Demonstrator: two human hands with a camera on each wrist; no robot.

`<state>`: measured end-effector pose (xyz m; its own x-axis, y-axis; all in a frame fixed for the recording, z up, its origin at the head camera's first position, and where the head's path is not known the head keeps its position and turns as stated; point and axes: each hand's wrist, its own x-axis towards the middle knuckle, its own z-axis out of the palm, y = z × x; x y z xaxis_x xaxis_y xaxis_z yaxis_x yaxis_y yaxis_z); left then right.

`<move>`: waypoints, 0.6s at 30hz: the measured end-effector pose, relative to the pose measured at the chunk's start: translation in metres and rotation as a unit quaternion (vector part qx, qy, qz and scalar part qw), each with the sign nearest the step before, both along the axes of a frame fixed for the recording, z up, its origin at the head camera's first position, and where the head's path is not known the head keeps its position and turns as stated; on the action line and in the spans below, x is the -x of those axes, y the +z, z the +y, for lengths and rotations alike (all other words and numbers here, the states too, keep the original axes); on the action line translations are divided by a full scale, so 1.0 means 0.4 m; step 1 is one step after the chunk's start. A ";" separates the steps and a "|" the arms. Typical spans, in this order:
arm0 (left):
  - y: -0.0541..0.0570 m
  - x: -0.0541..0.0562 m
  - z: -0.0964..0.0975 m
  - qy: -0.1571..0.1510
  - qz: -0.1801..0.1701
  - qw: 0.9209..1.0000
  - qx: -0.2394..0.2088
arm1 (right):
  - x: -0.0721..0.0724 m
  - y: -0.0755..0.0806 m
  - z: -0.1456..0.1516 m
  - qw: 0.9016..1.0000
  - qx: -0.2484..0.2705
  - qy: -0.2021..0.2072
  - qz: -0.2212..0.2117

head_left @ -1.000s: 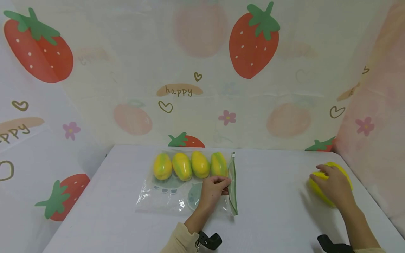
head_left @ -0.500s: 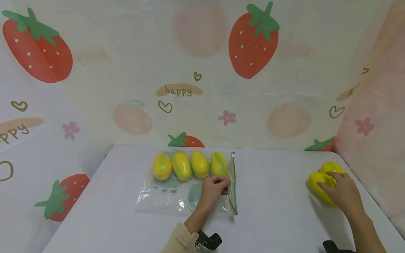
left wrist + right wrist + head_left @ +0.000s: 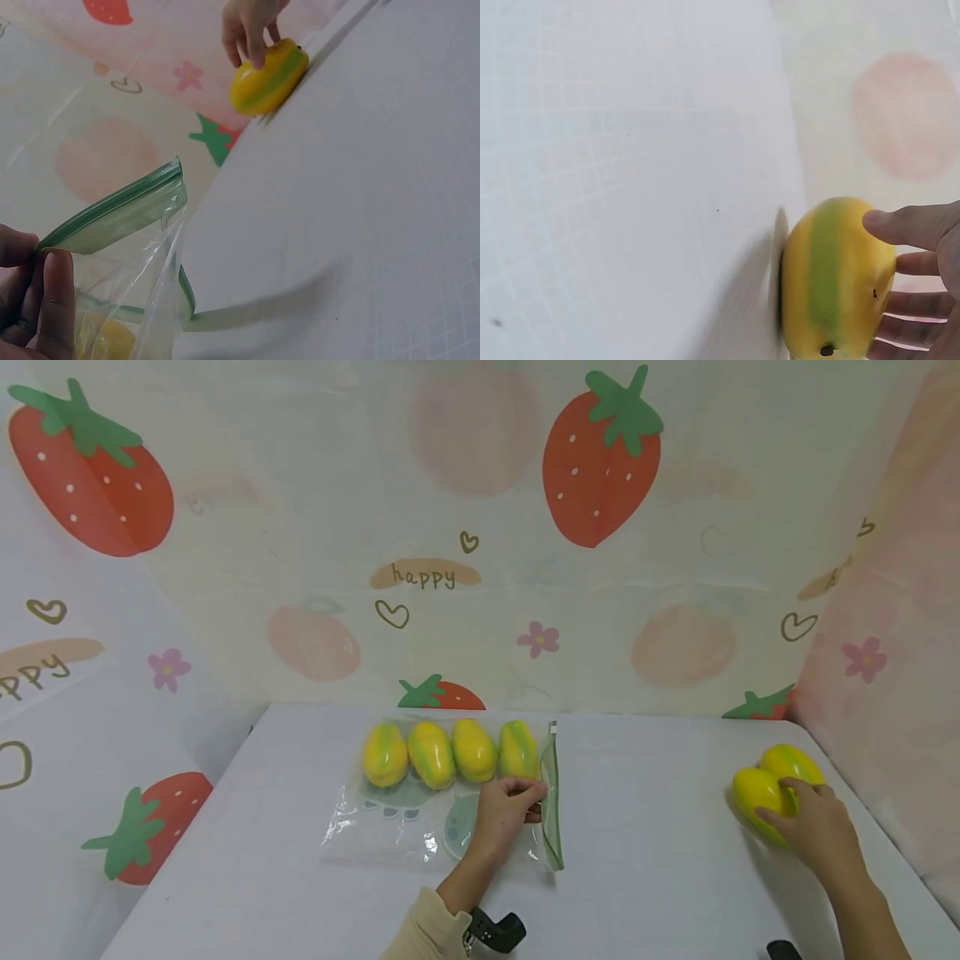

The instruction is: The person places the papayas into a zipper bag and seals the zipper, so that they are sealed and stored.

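Observation:
My left hand [image 3: 498, 817] pinches the green-edged opening of a clear zip bag [image 3: 360, 839]. Inside the bag, several yellow-green papayas [image 3: 432, 756] lie in a row along its far side. In the left wrist view, the green zip strip [image 3: 112, 210] stands raised between thumb and fingers. On the right of the table, my right hand [image 3: 821, 835] holds the nearer papaya [image 3: 752, 793], its thumb on one side and fingers on the other, as the right wrist view shows. A second papaya [image 3: 797, 762] lies right behind it, partly covered.
The white table [image 3: 637, 843] stretches between the bag and the two loose papayas. Its right edge runs close beside them. Behind stands a fruit-printed backdrop [image 3: 525, 585], with a pink one [image 3: 907, 693] along the right side.
My right hand has drawn back from over both loose papayas toward the nearer one and settled its fingers on it. My left hand and the bag have not moved.

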<state>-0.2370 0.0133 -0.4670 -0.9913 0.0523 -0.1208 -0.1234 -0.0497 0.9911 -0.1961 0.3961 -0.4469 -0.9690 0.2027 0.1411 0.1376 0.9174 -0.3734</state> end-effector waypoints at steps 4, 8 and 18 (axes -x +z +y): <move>-0.002 0.000 0.000 -0.001 -0.001 1.000 -0.001 | 0.000 -0.005 -0.001 1.000 0.006 -0.015 -0.014; -0.005 0.000 -0.001 -0.001 0.001 1.000 -0.002 | 0.001 -0.007 -0.002 0.999 0.010 -0.024 -0.023; -0.001 0.001 0.001 0.000 0.001 1.000 0.000 | -0.003 -0.012 0.001 1.000 -0.015 0.005 -0.006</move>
<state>-0.2373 0.0135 -0.4675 -0.9915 0.0520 -0.1196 -0.1221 -0.0490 0.9913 -0.1950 0.3965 -0.4518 -0.9727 0.1886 0.1349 0.1326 0.9295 -0.3441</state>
